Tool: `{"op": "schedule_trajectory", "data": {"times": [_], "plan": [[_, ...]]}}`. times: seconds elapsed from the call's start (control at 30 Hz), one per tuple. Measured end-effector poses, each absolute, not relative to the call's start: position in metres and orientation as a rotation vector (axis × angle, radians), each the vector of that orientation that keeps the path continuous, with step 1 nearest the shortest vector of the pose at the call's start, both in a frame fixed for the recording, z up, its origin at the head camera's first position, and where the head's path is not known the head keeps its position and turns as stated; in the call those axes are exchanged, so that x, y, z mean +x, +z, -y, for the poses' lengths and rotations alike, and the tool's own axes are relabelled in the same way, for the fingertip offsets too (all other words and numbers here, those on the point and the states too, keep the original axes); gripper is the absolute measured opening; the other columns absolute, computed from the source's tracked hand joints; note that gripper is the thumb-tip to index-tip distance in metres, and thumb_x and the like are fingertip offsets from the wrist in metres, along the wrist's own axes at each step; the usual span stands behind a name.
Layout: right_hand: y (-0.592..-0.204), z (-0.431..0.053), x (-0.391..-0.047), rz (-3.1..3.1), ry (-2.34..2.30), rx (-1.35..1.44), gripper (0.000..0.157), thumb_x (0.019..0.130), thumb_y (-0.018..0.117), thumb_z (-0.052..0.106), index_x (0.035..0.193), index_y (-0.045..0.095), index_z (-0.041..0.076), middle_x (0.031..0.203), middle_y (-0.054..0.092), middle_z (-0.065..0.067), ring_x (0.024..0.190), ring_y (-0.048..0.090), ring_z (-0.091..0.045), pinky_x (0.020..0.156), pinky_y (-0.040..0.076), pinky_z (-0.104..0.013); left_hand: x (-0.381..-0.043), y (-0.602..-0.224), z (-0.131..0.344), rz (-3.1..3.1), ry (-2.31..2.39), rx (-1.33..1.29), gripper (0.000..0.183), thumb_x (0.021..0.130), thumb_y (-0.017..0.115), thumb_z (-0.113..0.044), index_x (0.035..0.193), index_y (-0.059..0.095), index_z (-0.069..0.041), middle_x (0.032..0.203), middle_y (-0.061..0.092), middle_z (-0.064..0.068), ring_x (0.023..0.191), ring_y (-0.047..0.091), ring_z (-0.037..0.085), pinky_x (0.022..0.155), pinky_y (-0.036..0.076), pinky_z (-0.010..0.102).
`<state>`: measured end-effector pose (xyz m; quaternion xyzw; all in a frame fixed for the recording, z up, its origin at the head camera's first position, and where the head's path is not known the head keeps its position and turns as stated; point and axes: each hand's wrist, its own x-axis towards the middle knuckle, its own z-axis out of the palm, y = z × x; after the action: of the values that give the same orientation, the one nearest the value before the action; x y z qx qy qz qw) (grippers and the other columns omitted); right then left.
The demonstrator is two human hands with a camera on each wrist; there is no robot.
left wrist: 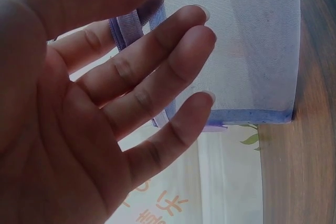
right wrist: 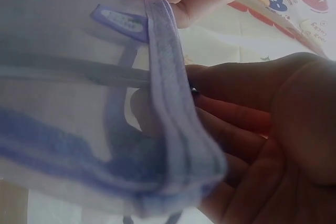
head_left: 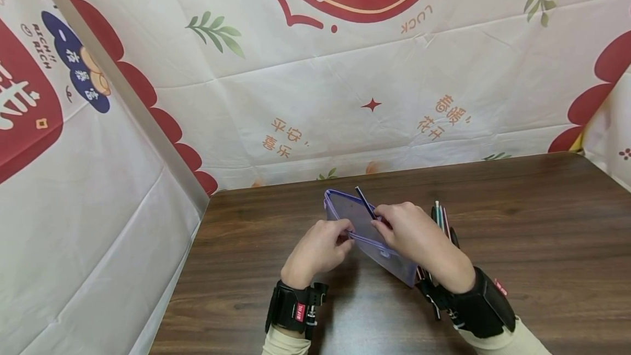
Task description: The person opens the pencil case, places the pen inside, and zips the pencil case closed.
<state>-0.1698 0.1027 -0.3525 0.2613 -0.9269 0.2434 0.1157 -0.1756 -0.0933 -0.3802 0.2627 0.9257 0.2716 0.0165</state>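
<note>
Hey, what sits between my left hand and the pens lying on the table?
In the head view, the purple mesh pouch and the right hand, pinching a dark pen, lie between the left hand and the pens.

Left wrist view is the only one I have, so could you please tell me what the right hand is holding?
Observer: In the head view, the right hand pinches a slim dark stick, probably a pen.

Operator: Thank you; is anything else lying near the mesh pouch?

Observer: Yes, a bunch of pens or pencils lies to the right of it, partly hidden by the right forearm.

Operator: And is the person wearing anything on the wrists, please?

Observer: Yes, there is a black band on each wrist.
</note>
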Motion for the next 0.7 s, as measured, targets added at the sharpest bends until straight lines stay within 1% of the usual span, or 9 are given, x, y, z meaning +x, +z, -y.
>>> {"op": "schedule_trajectory", "data": {"times": [0.23, 0.7], "plan": [[-0.3545, -0.1005, -0.1711, 2.738, 0.652, 0.775, 0.010, 0.084, 0.066, 0.009, 0.075, 0.063, 0.006, 0.058, 0.053, 0.003, 0.049, 0.042, -0.005, 0.044, 0.039, -0.024, -0.1757, -0.3807, 0.0933, -2.875, 0.856, 0.811, 0.008, 0.087, 0.063, -0.014, 0.095, 0.065, -0.013, 0.077, 0.061, -0.005, 0.058, 0.050, 0.003, 0.050, 0.043, 0.019], [-0.3570, -0.0984, -0.1719, 2.781, 0.590, 0.775, 0.013, 0.083, 0.067, 0.008, 0.072, 0.059, 0.007, 0.056, 0.048, 0.003, 0.047, 0.041, -0.007, 0.042, 0.037, -0.024, -0.1765, -0.3819, 0.0932, -2.878, 0.864, 0.823, 0.007, 0.087, 0.064, -0.015, 0.094, 0.065, -0.012, 0.075, 0.061, -0.005, 0.057, 0.050, 0.003, 0.049, 0.042, 0.018]]}}
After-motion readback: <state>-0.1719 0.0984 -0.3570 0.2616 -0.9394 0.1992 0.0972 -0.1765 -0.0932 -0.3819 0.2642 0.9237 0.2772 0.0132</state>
